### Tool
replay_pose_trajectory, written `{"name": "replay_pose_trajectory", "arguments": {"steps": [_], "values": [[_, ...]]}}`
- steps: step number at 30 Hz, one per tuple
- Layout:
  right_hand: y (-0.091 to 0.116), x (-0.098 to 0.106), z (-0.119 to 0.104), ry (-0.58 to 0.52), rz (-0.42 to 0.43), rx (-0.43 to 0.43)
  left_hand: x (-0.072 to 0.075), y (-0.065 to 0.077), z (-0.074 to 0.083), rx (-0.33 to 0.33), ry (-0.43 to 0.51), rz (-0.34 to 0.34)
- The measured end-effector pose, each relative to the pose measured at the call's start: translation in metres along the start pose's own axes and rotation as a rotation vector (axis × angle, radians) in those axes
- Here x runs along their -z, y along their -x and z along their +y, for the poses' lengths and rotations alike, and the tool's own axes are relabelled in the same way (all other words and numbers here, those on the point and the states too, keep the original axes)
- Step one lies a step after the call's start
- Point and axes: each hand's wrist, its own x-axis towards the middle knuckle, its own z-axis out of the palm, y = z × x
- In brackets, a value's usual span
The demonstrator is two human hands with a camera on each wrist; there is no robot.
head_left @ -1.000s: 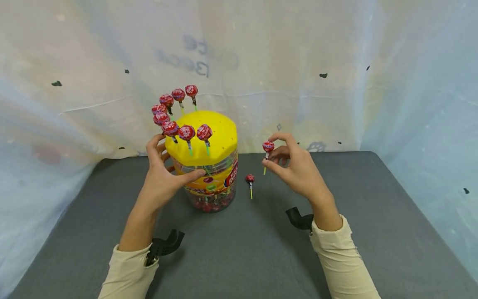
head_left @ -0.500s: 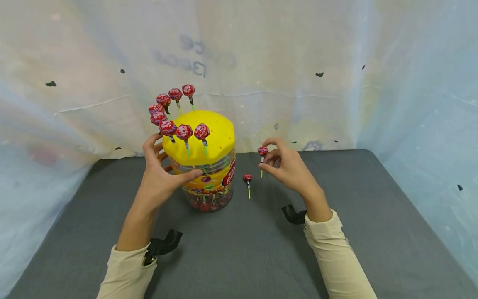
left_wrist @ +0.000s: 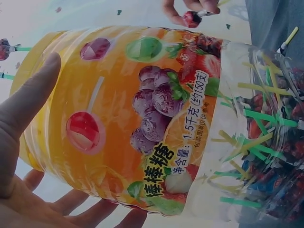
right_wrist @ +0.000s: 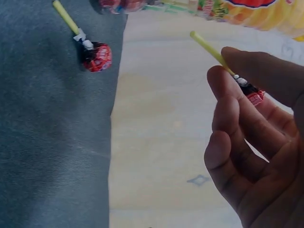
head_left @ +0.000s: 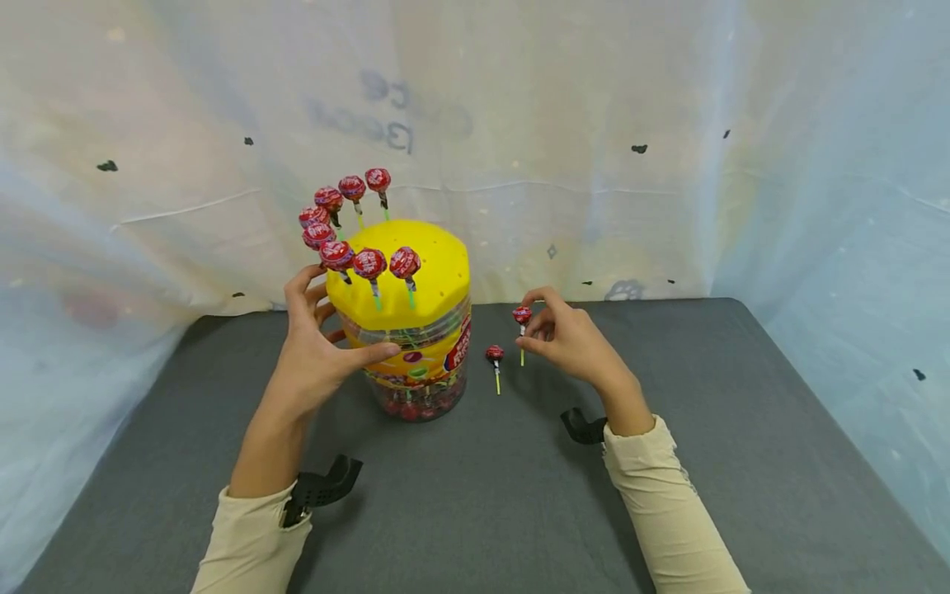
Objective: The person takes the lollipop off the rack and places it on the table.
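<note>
A clear plastic candy jar (head_left: 420, 389) with a yellow lid (head_left: 438, 276) stands left of centre, lollipops inside it. My left hand (head_left: 312, 356) holds its left side, thumb across the front and fingers round the back. Several red-wrapped lollipops (head_left: 369, 265) stand upright in the lid along its left half. My right hand (head_left: 570, 340) pinches another lollipop (head_left: 523, 316) above the table, candy end up, to the right of the jar. In the right wrist view, thumb and forefinger grip its yellow stick (right_wrist: 206, 45) near the wrapper. One loose lollipop (head_left: 495, 354) lies on the table between jar and right hand.
The table (head_left: 475, 503) has a dark grey cloth. A pale, translucent sheet (head_left: 519, 99) with faint writing hangs behind it and at both sides. Black wrist-camera mounts (head_left: 326, 483) stick out from both wrists.
My right hand has come down and slightly left with its lollipop, closer to the loose one. My left hand keeps its place on the jar.
</note>
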Motion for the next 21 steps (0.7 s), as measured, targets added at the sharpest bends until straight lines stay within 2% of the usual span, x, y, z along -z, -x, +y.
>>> {"name": "replay_pose_trajectory", "arguments": {"steps": [14, 21], "values": [[-0.005, -0.014, 0.017, -0.041, -0.081, -0.058, 0.001, 0.000, 0.000, -0.004, 0.013, -0.016], [-0.006, -0.021, 0.026, -0.010, -0.133, -0.096, 0.002, 0.000, 0.000, 0.001, 0.010, -0.016]]}}
